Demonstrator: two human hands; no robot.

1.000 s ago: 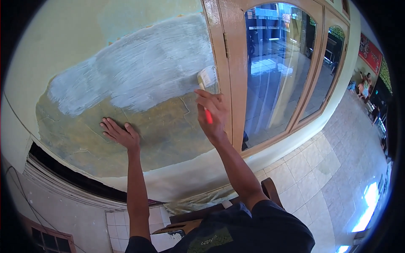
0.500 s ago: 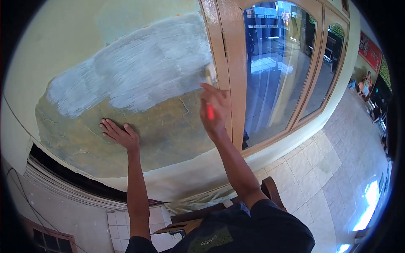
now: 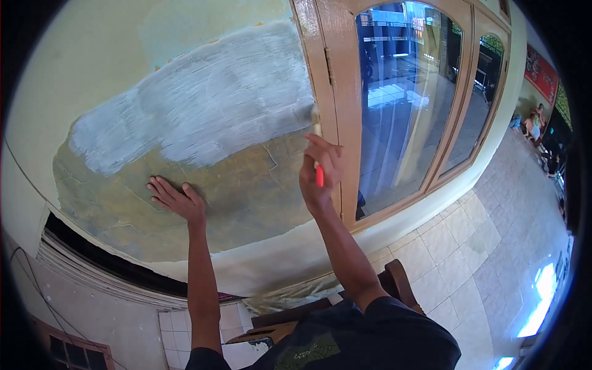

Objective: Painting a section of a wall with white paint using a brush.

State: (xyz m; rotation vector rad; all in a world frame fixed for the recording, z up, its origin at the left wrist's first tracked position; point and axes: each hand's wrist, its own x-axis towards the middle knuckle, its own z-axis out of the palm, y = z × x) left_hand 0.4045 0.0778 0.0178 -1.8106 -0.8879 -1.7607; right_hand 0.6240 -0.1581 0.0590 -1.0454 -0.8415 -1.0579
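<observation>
My right hand (image 3: 323, 161) is closed around a paintbrush, its red handle end (image 3: 319, 177) sticking out below the fingers. The brush head points up at the right end of a white-coated band (image 3: 203, 92) on the wall, right beside the wooden frame (image 3: 327, 68). Below that band lies a bare, brownish-grey patch (image 3: 246, 197) with thin cracks. Fingers spread, my left hand (image 3: 177, 198) rests flat on this patch, holding nothing.
A glass window (image 3: 407, 117) in a brown frame stands to the right. Below the wall are a dark slot (image 3: 105, 250), a crumpled sheet (image 3: 290, 297) and a brown wooden furniture piece (image 3: 398, 280). Tiled floor (image 3: 450, 271) runs to the right, where people sit far off.
My right hand with the paintbrush has moved slightly right and down, closer to the wooden frame. My left hand stays in nearly the same place on the wall.
</observation>
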